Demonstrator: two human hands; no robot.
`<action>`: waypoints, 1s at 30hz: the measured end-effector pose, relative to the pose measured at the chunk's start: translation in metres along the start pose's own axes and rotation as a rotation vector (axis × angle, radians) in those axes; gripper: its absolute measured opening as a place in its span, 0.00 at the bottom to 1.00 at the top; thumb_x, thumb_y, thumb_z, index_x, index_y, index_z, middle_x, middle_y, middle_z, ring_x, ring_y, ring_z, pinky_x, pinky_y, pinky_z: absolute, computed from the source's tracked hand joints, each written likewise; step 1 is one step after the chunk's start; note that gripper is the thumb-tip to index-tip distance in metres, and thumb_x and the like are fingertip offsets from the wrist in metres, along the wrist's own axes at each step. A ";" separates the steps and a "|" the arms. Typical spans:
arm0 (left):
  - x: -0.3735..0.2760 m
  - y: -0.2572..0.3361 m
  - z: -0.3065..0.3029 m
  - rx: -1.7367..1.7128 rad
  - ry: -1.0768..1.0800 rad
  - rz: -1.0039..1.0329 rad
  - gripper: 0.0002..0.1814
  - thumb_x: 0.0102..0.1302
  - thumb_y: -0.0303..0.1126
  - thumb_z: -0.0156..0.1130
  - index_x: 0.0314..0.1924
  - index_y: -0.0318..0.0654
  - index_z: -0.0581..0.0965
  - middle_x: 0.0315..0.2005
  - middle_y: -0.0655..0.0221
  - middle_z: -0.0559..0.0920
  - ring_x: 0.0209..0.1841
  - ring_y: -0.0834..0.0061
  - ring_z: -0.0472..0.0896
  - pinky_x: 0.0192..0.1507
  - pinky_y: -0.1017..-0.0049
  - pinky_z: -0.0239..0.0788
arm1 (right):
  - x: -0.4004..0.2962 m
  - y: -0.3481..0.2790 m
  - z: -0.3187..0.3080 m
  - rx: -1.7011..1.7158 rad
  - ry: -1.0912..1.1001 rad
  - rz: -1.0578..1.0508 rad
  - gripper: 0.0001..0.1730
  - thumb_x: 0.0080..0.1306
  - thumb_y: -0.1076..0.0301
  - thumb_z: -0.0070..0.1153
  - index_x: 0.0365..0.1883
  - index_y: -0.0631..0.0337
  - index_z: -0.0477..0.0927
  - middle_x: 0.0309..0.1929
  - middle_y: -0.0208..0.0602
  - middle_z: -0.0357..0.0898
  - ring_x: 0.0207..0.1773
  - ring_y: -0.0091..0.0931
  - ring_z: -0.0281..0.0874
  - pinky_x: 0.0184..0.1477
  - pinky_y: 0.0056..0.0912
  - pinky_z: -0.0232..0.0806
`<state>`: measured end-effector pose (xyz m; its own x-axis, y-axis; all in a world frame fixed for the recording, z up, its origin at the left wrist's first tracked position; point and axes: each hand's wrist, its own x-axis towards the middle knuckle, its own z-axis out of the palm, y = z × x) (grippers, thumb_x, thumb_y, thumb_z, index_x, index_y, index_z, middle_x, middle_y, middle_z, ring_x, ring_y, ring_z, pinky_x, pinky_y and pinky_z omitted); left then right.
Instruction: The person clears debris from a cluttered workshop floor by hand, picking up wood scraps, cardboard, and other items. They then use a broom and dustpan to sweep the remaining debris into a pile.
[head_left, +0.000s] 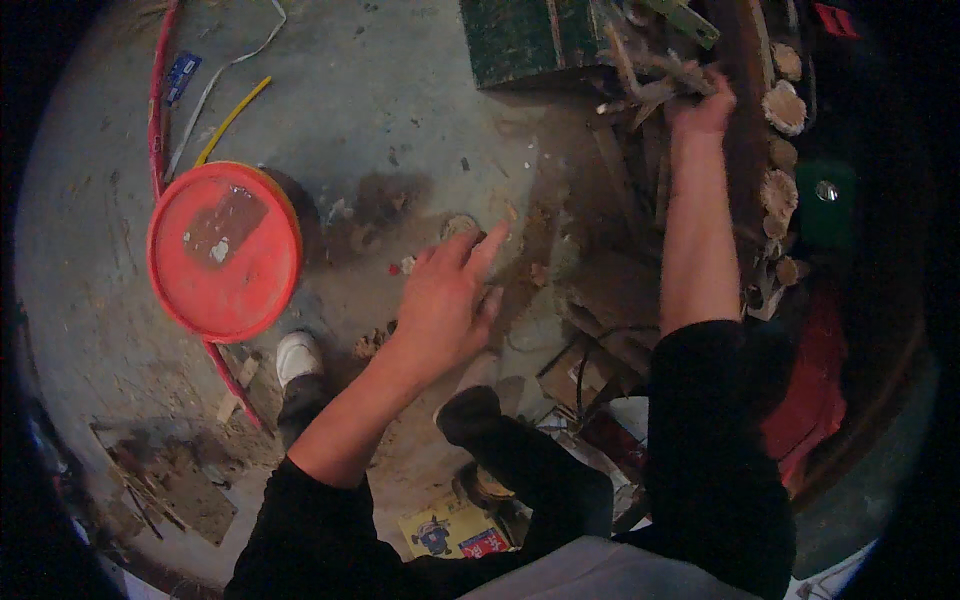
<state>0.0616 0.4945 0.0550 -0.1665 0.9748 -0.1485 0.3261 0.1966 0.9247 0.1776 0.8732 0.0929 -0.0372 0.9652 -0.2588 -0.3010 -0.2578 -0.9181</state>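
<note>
My left hand (450, 296) hangs over the dirty floor with its fingers apart and nothing in it. At the upper right, my right hand (701, 105) reaches to a bundle of thin sticks or tools (652, 82), beside a dark green box (532, 45). Its fingers are curled at the bundle's near end, but blur and overlap hide whether they grip it. A green flat piece (690, 26) lies just above that hand. To the left of my left hand stands a round red lid (225, 255), dusty and with a brown patch.
A red hose or pipe (157, 112) and a yellow strip (234, 120) lie on the floor at left. Round wooden pieces (784, 109) line the right edge, near a red cloth (810, 390). An open carton (577, 375) with a black cable and a yellow printed box (450, 529) are low down.
</note>
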 end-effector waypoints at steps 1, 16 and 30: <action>0.000 -0.003 0.002 0.006 -0.010 -0.010 0.40 0.52 0.28 0.63 0.66 0.46 0.61 0.54 0.55 0.70 0.51 0.51 0.70 0.54 0.61 0.63 | 0.020 -0.002 0.000 -0.027 -0.084 -0.049 0.16 0.62 0.64 0.46 0.45 0.63 0.72 0.45 0.40 0.74 0.46 0.34 0.71 0.53 0.41 0.64; 0.014 -0.014 0.034 -0.118 -0.131 -0.072 0.38 0.52 0.28 0.63 0.65 0.47 0.62 0.55 0.51 0.69 0.53 0.46 0.70 0.54 0.58 0.64 | 0.075 -0.001 0.013 -0.935 0.095 -0.150 0.34 0.67 0.42 0.44 0.60 0.61 0.67 0.60 0.39 0.69 0.58 0.35 0.67 0.60 0.40 0.60; 0.007 -0.035 0.081 -0.174 -0.207 -0.141 0.34 0.54 0.25 0.61 0.63 0.45 0.65 0.55 0.51 0.70 0.53 0.47 0.71 0.53 0.62 0.68 | 0.034 0.006 -0.002 -0.654 0.239 -0.285 0.29 0.69 0.50 0.41 0.58 0.65 0.69 0.59 0.42 0.69 0.57 0.32 0.67 0.61 0.36 0.58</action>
<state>0.1244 0.5032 -0.0070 -0.0001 0.9436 -0.3310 0.1461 0.3275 0.9335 0.1764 0.9044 0.0779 0.1876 0.9819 0.0258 0.3626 -0.0448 -0.9309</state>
